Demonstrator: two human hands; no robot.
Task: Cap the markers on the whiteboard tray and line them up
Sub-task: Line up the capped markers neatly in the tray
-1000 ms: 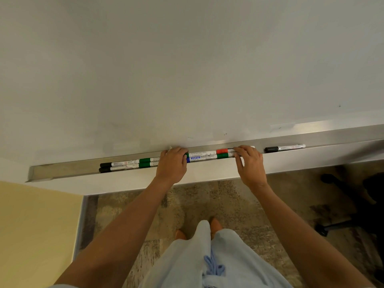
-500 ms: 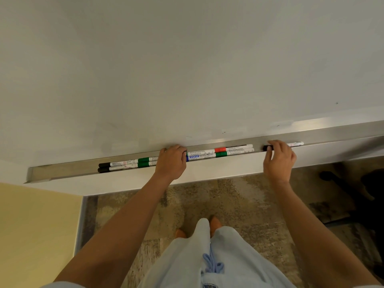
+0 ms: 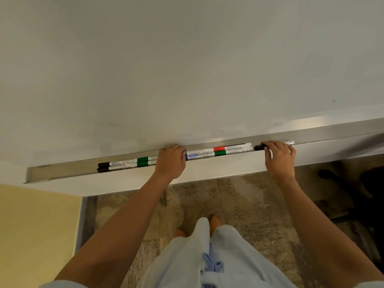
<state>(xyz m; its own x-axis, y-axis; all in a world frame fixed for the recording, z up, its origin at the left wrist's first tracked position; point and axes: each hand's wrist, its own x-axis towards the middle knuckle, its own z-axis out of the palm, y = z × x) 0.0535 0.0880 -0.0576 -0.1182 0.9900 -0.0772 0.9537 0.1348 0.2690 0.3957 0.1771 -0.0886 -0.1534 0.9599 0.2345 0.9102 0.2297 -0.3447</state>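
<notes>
Whiteboard point(image 3: 187, 69) fills the upper frame; its metal tray point(image 3: 62, 170) runs from lower left up to the right edge. Markers lie in the tray in two parallel rows, end to end. Left of centre: two black-capped markers point(image 3: 116, 165) w/ white barrels, each touching a green-capped marker point(image 3: 145, 160) at its right end. Centre: a blue-labelled marker point(image 3: 199, 155) in the front row, a white barrel behind it, then a red-capped marker point(image 3: 232, 146) in the back row and another green-capped one just in front of it.

Left hand point(image 3: 171, 161) rests palm-down over the two rows, between the green caps and the blue label, fingers curled over the markers and pressing on them; whether it actually grips one can't be told.

Right hand point(image 3: 279, 155) sits at centre right of the frame, fingers point(image 3: 270, 145) wrapped down over a single black-capped marker point(image 3: 259, 146), apart from the rows. Its black cap pokes out left of the hand, white tail end right. Probably pinched, though the thumb is hidden.

Bottom of frame: carpet point(image 3: 239, 196), light-blue trousers point(image 3: 207, 256).
</notes>
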